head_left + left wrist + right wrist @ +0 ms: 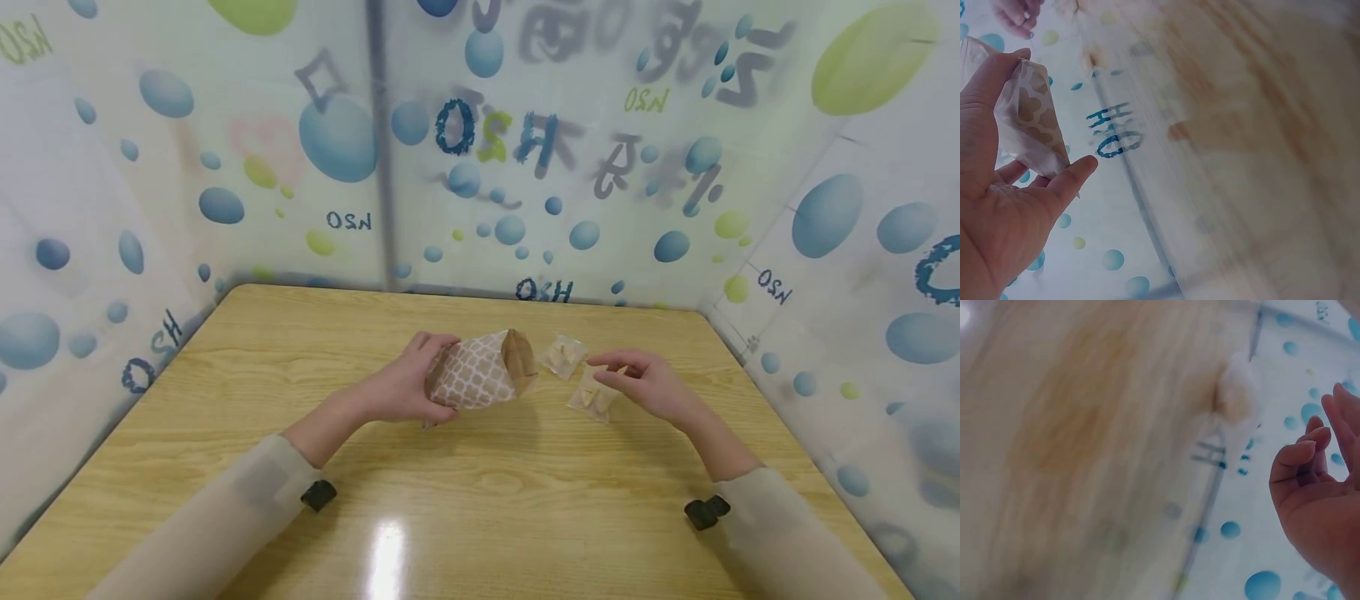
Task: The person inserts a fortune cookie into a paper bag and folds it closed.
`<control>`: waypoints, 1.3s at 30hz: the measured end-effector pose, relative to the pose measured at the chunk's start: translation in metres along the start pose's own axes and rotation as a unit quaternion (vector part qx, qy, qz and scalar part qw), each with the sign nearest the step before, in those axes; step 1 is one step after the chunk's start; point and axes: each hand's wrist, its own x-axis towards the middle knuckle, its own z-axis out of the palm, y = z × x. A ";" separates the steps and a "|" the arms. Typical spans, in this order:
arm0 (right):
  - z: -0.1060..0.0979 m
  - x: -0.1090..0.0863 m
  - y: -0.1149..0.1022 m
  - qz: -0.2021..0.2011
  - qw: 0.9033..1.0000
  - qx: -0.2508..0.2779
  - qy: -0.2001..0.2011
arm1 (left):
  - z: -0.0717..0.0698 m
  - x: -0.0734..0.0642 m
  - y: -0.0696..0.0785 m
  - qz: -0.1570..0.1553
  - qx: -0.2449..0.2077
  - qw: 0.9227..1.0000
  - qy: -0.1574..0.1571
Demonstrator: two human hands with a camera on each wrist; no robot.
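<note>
My left hand [405, 385] grips the closed end of a brown paper bag [474, 372] printed with a white lattice pattern. Tilted on its side, the bag turns its open mouth to the right, showing plain brown inside. In the left wrist view the thumb and fingers wrap around the bag [1034, 119]. Two small clear packets with pale pieces inside lie on the table right of the mouth: a farther packet [561, 357] and a nearer packet [591, 397]. My right hand [652, 387] is over the nearer one, fingers loosely bent and thumb apart, holding nothing.
A light wood-grain table [480, 483] extends under both hands. Pale curtains [480, 208] with blue and green dots surround it at the back and both sides. Dark straps sit on both sleeves [262, 492].
</note>
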 end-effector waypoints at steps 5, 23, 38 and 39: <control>-0.007 -0.002 0.014 0.037 0.998 -0.029 -0.036 | 0.000 -0.001 0.001 -0.005 -0.001 1.000 -0.002; -0.006 -0.002 0.022 0.098 0.989 -0.006 -0.108 | 0.001 -0.001 0.000 -0.004 -0.001 1.000 -0.003; -0.002 -0.002 0.018 0.089 0.990 -0.022 -0.108 | 0.001 -0.001 0.000 -0.004 -0.002 1.000 -0.008; -0.002 -0.003 0.017 0.087 0.991 -0.020 -0.104 | 0.001 -0.001 0.001 -0.005 -0.003 1.000 -0.008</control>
